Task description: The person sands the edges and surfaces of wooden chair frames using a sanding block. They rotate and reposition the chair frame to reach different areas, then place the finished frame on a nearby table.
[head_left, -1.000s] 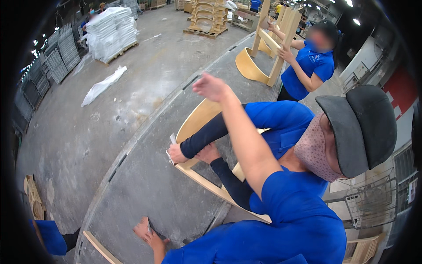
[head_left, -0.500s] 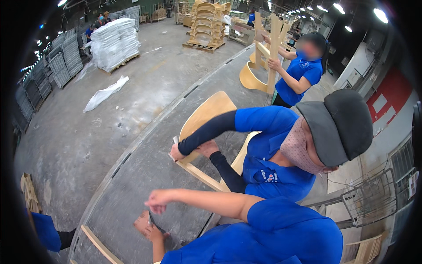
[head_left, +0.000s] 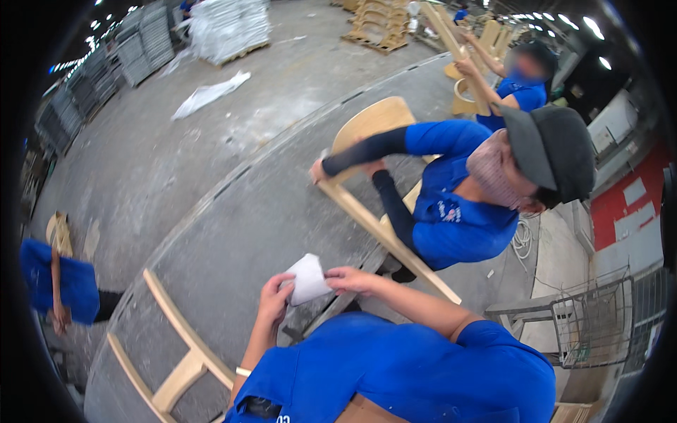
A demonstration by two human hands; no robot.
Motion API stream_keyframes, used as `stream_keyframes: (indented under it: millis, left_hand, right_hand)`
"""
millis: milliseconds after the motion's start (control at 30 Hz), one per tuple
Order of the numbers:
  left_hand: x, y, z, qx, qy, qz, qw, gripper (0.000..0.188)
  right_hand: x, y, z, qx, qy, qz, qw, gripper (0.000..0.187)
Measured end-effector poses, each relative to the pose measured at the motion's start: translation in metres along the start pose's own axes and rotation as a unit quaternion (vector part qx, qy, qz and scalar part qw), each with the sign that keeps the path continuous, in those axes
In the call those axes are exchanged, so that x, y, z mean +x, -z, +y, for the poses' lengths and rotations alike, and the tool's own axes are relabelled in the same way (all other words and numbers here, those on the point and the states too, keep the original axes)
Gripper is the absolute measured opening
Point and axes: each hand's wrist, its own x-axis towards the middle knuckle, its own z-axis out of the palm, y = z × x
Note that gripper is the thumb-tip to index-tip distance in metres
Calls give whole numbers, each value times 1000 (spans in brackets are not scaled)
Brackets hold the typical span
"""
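A small, pale sheet of sandpaper (head_left: 308,280) is held between my two hands above the grey worktable (head_left: 233,233). My left hand (head_left: 276,297) is closed on its left edge. At the right edge, my right hand (head_left: 344,280) pinches it between thumb and fingers. Only the whitish side faces up; the underside is hidden. To the left of my left forearm, a light wooden chair frame (head_left: 187,374) with two long rails and a crosspiece lies on the table, partly cut off by my body.
Just right, a co-worker in a cap (head_left: 458,190) bends over a curved wooden chair part (head_left: 377,123). Farther along, another person (head_left: 522,84) lifts wooden parts. Someone in a blue shirt (head_left: 60,278) stands past the left table edge. Wrapped stacks (head_left: 229,32) sit on the floor beyond.
My right hand has come down to the sheet, which now shows a pale side instead of reddish brown. My view has shifted, bringing more of the chair frame into sight.
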Motion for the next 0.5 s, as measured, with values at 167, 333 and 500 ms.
stream_keyframes:
  millis: [167,333,500]
  left_hand:
    - [-45,-9,11,47,-53,-136,988,75]
    - [-84,-15,6,72,-103,-99,987,90]
    - [-126,1,-27,159,-98,0,982,92]
  right_hand:
    - [-24,-32,5,270,55,-127,953,45]
    - [-29,-73,-2,267,5,-94,959,57]
    - [-24,-100,-3,161,-93,-38,982,49]
